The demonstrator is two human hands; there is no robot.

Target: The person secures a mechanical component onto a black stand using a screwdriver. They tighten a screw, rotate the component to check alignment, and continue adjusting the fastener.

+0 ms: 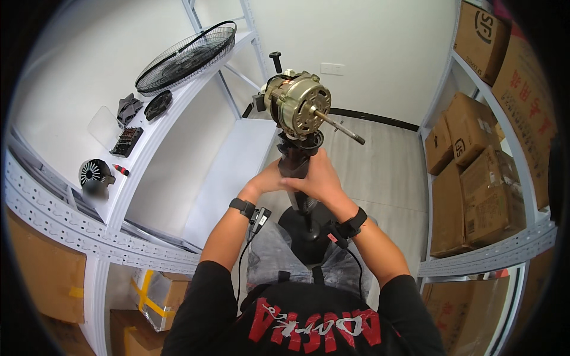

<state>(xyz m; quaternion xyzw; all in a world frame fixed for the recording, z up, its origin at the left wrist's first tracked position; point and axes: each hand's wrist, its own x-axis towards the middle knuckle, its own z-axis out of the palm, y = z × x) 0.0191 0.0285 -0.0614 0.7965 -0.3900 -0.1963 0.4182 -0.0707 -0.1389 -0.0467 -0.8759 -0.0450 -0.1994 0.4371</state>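
A standing fan with its metal motor (300, 107) exposed rises in front of me, its bare shaft (339, 126) pointing right and toward me. Both of my hands are wrapped round the black housing (294, 165) just below the motor. My left hand (268, 179) grips it from the left, its fingers partly hidden behind it. From the right, my right hand (321, 179) closes on the same part, with a thumb lying across the front. Below them, the black pole (306, 204) runs down to a round black base (303, 237) near my legs.
On the left shelf (193, 74) lie a fan grille (189, 58), a black round part (158, 105), a bit set (127, 142), a red-and-black screwdriver (120, 169) and a vented motor cover (95, 173). Cardboard boxes (493, 190) fill the right rack. Cables hang from both wristbands.
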